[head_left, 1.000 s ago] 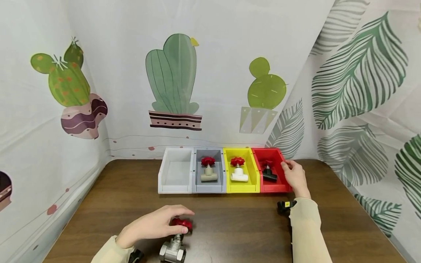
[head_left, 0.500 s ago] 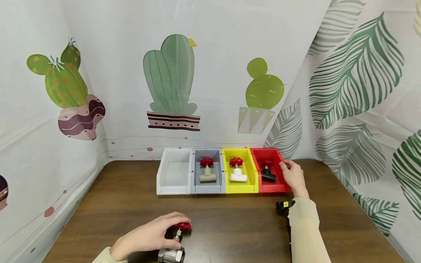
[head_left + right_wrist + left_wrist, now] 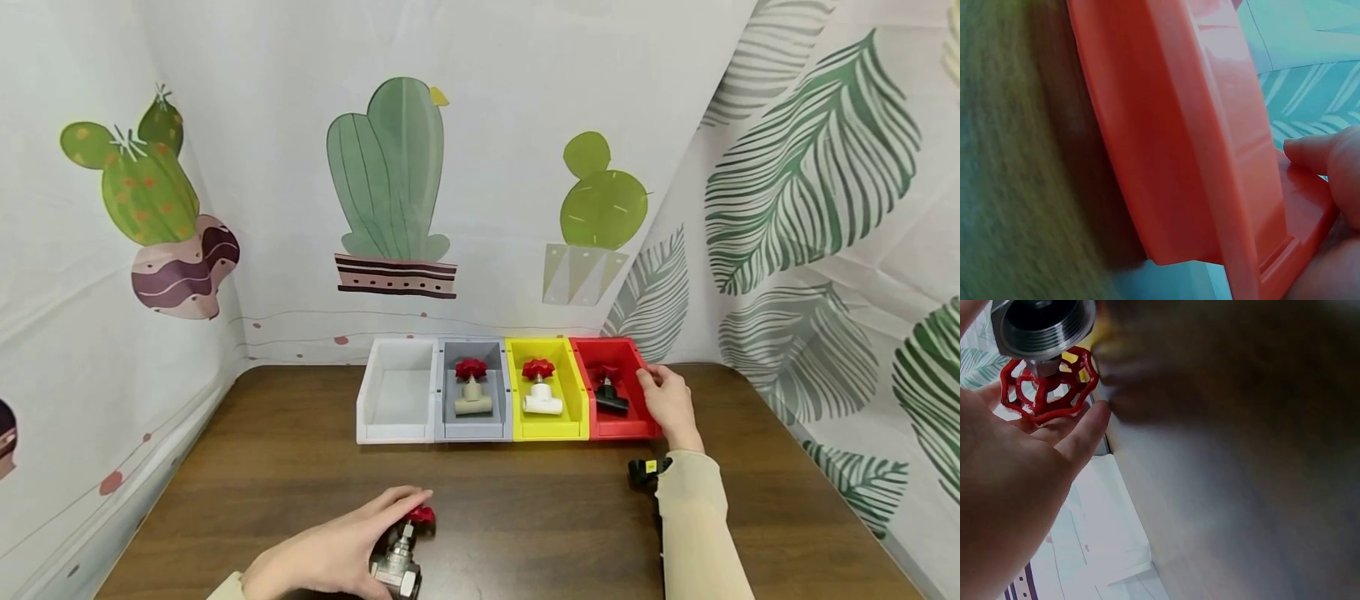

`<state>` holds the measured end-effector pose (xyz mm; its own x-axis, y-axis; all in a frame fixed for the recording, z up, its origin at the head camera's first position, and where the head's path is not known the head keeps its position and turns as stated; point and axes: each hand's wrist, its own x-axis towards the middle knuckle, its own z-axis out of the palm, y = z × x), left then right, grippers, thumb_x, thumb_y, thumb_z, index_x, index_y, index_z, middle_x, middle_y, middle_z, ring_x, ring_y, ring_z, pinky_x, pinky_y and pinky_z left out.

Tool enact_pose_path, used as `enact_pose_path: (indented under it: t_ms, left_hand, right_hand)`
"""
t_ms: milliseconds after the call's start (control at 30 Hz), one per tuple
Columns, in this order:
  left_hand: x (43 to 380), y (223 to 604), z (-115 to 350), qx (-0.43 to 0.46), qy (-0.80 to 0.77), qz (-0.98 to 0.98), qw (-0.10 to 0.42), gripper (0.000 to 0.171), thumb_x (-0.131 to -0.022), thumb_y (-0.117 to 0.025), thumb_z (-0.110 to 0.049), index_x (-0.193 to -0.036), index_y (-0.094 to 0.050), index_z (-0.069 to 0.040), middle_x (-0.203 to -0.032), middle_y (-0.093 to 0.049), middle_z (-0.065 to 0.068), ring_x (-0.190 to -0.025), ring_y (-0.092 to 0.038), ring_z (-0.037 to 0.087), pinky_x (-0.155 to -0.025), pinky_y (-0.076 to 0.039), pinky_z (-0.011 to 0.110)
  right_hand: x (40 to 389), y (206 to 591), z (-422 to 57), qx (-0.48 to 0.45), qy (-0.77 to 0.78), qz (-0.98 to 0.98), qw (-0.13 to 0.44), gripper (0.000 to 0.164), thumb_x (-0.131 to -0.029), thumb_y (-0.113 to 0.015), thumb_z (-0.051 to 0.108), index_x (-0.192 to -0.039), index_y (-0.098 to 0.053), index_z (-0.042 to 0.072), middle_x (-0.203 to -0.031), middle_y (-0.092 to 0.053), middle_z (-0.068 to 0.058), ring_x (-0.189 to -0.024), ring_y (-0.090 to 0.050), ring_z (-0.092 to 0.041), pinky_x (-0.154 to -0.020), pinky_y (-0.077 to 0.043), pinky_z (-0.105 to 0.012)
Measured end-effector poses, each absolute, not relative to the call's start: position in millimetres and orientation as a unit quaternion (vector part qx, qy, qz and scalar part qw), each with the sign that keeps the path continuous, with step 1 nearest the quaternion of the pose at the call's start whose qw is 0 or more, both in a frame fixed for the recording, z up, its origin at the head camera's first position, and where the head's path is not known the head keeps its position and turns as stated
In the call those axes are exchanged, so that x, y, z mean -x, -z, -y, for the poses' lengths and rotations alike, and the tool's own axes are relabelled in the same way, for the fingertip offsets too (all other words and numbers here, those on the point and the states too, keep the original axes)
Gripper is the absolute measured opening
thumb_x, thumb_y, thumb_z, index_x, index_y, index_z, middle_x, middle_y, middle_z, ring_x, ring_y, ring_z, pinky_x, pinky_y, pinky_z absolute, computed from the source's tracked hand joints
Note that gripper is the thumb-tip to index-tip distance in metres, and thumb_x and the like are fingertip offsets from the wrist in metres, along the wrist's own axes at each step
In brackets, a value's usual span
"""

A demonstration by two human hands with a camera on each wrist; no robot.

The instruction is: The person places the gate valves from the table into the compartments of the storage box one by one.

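A metal valve (image 3: 396, 571) with a red handwheel (image 3: 422, 515) is low in the head view. My left hand (image 3: 322, 554) holds it, thumb at the body and fingers reaching the handwheel. In the left wrist view the fingers lie behind the red wheel (image 3: 1063, 414), and the valve's threaded opening (image 3: 1044, 344) faces the camera. My right hand (image 3: 671, 406) grips the right wall of the red bin (image 3: 626, 429), as the right wrist view also shows, with fingertips on the bin's edge (image 3: 1310, 194). Inside that bin lies a black valve (image 3: 611, 402) with a dark red handwheel.
Joined to the red bin in a row are a yellow bin (image 3: 551, 431) with a white valve (image 3: 542, 402), a grey bin (image 3: 474, 431) with a beige valve (image 3: 472, 402), and a white bin (image 3: 397, 432). A patterned cloth (image 3: 495, 167) hangs behind the brown table (image 3: 525, 517).
My left hand has come down from over the handwheel and closed around the metal valve, which has turned slightly. My right hand stays on the red bin.
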<state>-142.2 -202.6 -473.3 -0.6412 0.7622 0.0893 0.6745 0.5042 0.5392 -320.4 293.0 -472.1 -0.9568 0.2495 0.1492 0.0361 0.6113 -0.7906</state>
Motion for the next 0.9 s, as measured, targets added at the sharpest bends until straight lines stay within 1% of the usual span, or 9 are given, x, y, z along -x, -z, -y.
enact_pose_path:
  t_ms: [167,300,400,533,600,700,900]
  left_hand:
    - [138.5,472.5,200.5,-0.427,-0.244,-0.869,0.053,0.115,-0.065,-0.091,-0.027,-0.156,-0.021,-0.014,-0.147,-0.032,0.007,-0.118,-0.05,0.015,-0.09,-0.048,0.029]
    - [137.1,472.4,200.4,-0.42,-0.231,-0.876,0.055,0.114,-0.069,-0.089,-0.039,-0.156,-0.019,-0.017,-0.145,-0.034,0.004,-0.117,-0.05,0.015,-0.087,-0.05,0.029]
    - [137.2,473.4,201.6,-0.42,-0.226,-0.877,0.053,0.111,-0.073,-0.082,-0.052,-0.157,-0.019,-0.017,-0.143,-0.035,0.0,-0.118,-0.048,0.014,-0.088,-0.05,0.03]
    - [137.8,476.3,203.0,-0.428,-0.226,-0.874,0.046,0.108,-0.075,-0.075,-0.061,-0.157,-0.019,-0.016,-0.141,-0.035,-0.004,-0.118,-0.046,0.01,-0.088,-0.049,0.028]
    - [137.8,476.9,202.2,-0.432,-0.223,-0.873,0.036,0.108,-0.075,-0.076,-0.06,-0.156,-0.02,-0.015,-0.138,-0.036,-0.005,-0.117,-0.046,0.009,-0.088,-0.049,0.026]
    - [138.0,478.0,199.8,-0.442,-0.213,-0.871,0.008,0.107,-0.073,-0.079,-0.057,-0.154,-0.024,-0.013,-0.136,-0.039,-0.005,-0.117,-0.045,0.008,-0.088,-0.048,0.025]
    - [138.0,479.0,198.8,-0.449,-0.216,-0.867,-0.009,0.104,-0.073,-0.08,-0.057,-0.152,-0.028,-0.013,-0.132,-0.041,-0.006,-0.115,-0.046,0.007,-0.09,-0.047,0.024]
  right_hand:
    - [321.6,473.7,-294.0,0.086,-0.432,0.89,0.122,0.042,-0.103,-0.048,0.027,-0.131,-0.055,-0.003,-0.117,-0.062,-0.025,-0.1,-0.058,-0.036,-0.083,-0.047,-0.046]
    - [321.4,473.5,-294.1,0.086,-0.433,0.889,0.119,0.042,-0.103,-0.047,0.028,-0.131,-0.055,-0.003,-0.118,-0.061,-0.025,-0.101,-0.057,-0.036,-0.084,-0.047,-0.046]
    - [321.4,472.7,-293.8,0.08,-0.434,0.89,0.116,0.043,-0.104,-0.046,0.028,-0.132,-0.054,-0.004,-0.119,-0.061,-0.026,-0.101,-0.057,-0.038,-0.085,-0.046,-0.047]
    - [320.6,471.3,-292.9,0.078,-0.434,0.89,0.119,0.042,-0.104,-0.048,0.028,-0.131,-0.055,-0.004,-0.118,-0.061,-0.026,-0.1,-0.058,-0.037,-0.084,-0.047,-0.047]
    - [320.0,470.0,-292.6,0.076,-0.431,0.89,0.124,0.041,-0.104,-0.048,0.026,-0.129,-0.056,-0.004,-0.116,-0.062,-0.026,-0.099,-0.059,-0.037,-0.082,-0.047,-0.046]
    - [319.7,468.8,-292.8,0.076,-0.427,0.891,0.131,0.04,-0.103,-0.048,0.025,-0.129,-0.057,-0.005,-0.115,-0.062,-0.026,-0.098,-0.059,-0.037,-0.081,-0.048,-0.046]
    - [319.5,470.8,-293.8,0.075,-0.424,0.893,0.133,0.041,-0.103,-0.048,0.026,-0.129,-0.056,-0.005,-0.116,-0.062,-0.027,-0.099,-0.059,-0.038,-0.083,-0.047,-0.047]
